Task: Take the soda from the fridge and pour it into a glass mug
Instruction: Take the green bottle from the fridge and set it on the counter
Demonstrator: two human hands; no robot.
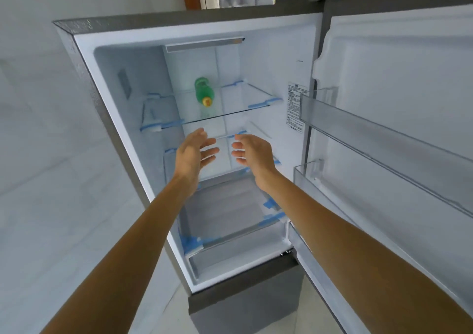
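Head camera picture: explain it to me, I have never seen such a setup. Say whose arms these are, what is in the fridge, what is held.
No machine here: a person wears a wide-angle camera on the head, so you look along their own bare arms. The left hand and right hand reach toward an open fridge, fingers relaxed, holding nothing. A green bottle with a yellow cap lies on its side on the upper glass shelf, above the hands. The door stands open at right.

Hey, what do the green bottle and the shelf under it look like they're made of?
Green bottle: probably translucent glossy plastic, since light glows through its body; cap looks opaque yellow plastic. Shelf: seemingly clear smooth glass, as the fridge wall shows through it.
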